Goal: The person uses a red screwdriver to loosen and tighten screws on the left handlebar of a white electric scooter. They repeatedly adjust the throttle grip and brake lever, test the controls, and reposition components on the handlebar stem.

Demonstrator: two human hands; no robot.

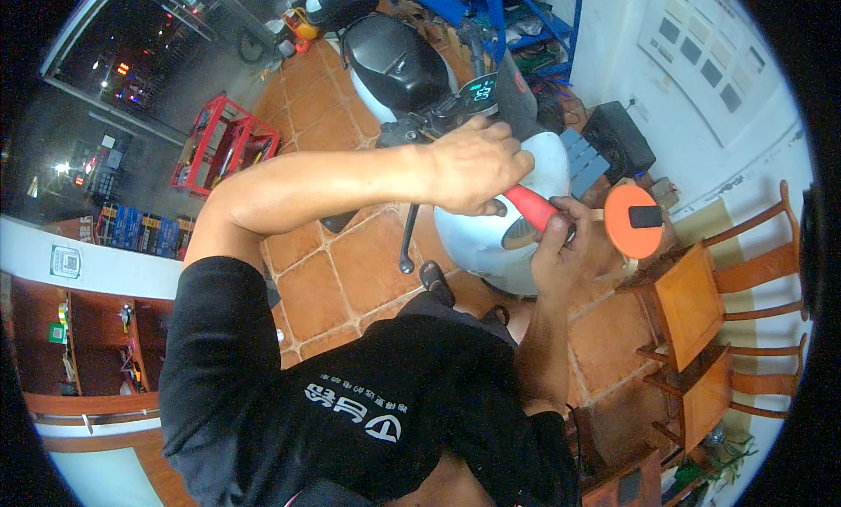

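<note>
A smooth red handle [531,207], rounded and dark at its lower end, lies aslant between the 2 hands, above the white scooter [473,241]. The left hand [477,167] reaches across from a bent elbow, back upward, its fingers curled tight around the handle's upper end. The right hand [561,249] rises from below, thumb and fingers clamped on the lower end. At left, a red open rack [200,148] holds tools too small to tell apart; a brown shelf unit [96,360] has small items in its compartments.
</note>
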